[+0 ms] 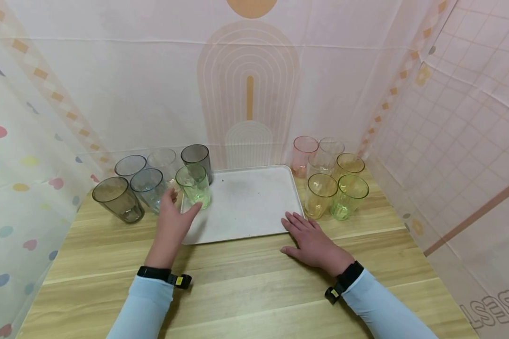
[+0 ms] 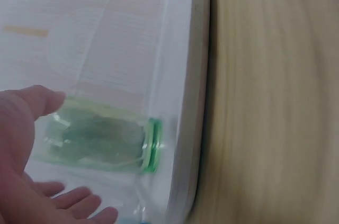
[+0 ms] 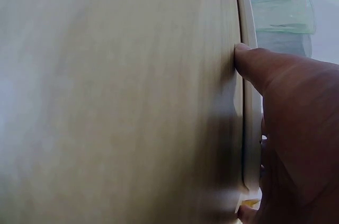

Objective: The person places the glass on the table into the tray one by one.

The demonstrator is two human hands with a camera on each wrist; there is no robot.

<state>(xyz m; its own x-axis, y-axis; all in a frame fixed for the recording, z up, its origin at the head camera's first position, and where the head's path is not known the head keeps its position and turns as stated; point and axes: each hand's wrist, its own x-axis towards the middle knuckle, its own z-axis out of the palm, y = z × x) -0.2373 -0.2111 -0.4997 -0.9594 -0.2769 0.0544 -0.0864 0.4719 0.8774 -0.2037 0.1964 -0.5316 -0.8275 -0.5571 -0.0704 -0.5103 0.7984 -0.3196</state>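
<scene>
A pale green drinking glass (image 1: 193, 186) stands upright at the left end of the white tray (image 1: 254, 202). My left hand (image 1: 174, 219) is right in front of this glass, thumb and fingers spread apart around its near side. In the left wrist view the same green glass (image 2: 100, 136) shows past the thumb, with a gap between the fingers and its wall. My right hand (image 1: 311, 240) lies flat, palm down, at the tray's near right corner, fingertips over the rim. The right wrist view shows its thumb (image 3: 270, 68) along the tray's front edge.
Left of the tray stand a brown glass (image 1: 118, 200), two bluish glasses and a clear one; a dark grey glass (image 1: 197, 160) is at the back left corner. On the right are pink (image 1: 304, 157), clear, amber (image 1: 321, 197) and green glasses (image 1: 349, 197). Patterned cloth hangs behind.
</scene>
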